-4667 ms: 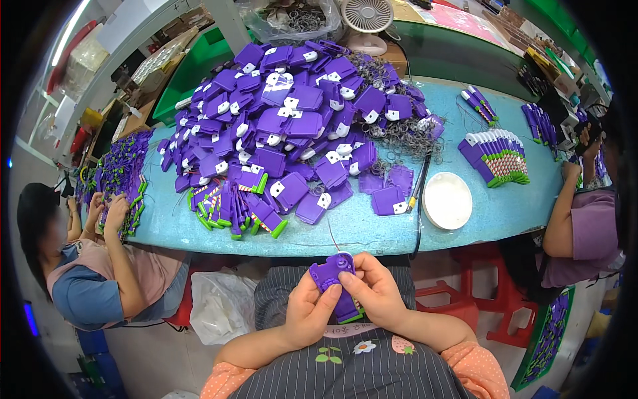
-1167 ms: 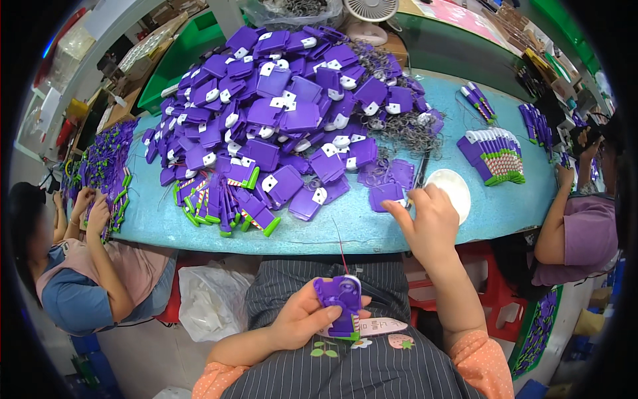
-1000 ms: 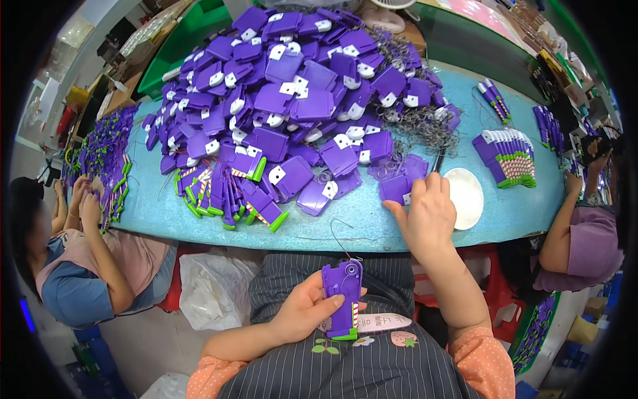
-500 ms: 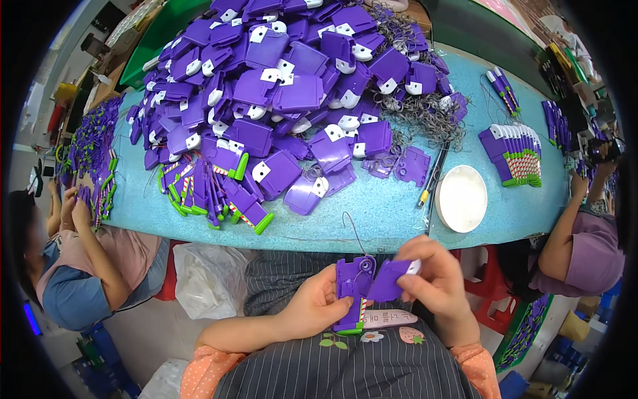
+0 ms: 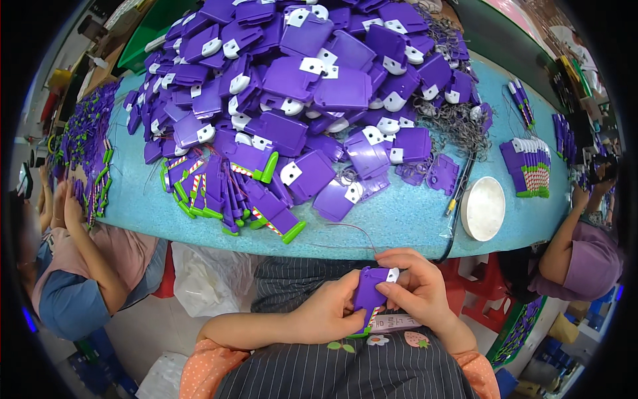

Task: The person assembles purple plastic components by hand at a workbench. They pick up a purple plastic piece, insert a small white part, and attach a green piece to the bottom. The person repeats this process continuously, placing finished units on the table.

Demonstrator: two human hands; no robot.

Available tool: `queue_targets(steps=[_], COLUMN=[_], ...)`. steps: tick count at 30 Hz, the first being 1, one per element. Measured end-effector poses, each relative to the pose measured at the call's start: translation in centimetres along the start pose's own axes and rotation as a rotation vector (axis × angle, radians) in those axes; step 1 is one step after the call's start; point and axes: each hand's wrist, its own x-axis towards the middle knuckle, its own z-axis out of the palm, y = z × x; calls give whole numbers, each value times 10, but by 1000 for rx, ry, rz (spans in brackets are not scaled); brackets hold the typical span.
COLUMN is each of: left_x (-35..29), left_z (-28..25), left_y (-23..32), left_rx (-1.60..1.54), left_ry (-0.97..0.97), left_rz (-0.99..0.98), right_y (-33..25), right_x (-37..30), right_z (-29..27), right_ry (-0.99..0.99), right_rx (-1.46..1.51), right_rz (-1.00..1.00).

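Over my lap, close to the table's front edge, both hands hold a purple plastic casing point(image 5: 370, 290) with a white corner and a green end. My left hand point(image 5: 330, 307) grips its left side and lower end. The fingers and thumb of my right hand point(image 5: 423, 286) press on the white corner at the top. The casing's two halves lie together, though I cannot tell whether they are fully joined. A red-and-white striped strip shows near its lower end. From the top a thin dark wire point(image 5: 359, 229) runs up over the table edge.
A large heap of purple casing parts point(image 5: 286, 80) covers the blue table point(image 5: 332, 249). Beside it lie tangled grey wire coils point(image 5: 458, 126), striped green-ended pieces point(image 5: 222, 193), a white bowl point(image 5: 483, 209) and stacked casings point(image 5: 526, 166). Co-workers sit left point(image 5: 100, 266) and right point(image 5: 578, 253).
My right hand has brought the separate purple half down onto the half in my left hand, covering its inside. Both hands have shifted slightly right and closer together.
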Motion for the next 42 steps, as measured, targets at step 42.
queue_targets(steps=[42], left_x=[19], left_z=[-16], left_y=[16], left_rx=[207], left_ry=[320], left_rz=[311], right_y=[-6], right_x=[7], right_z=[-4], right_ry=[-58], right_rx=[-445], right_rz=[-193])
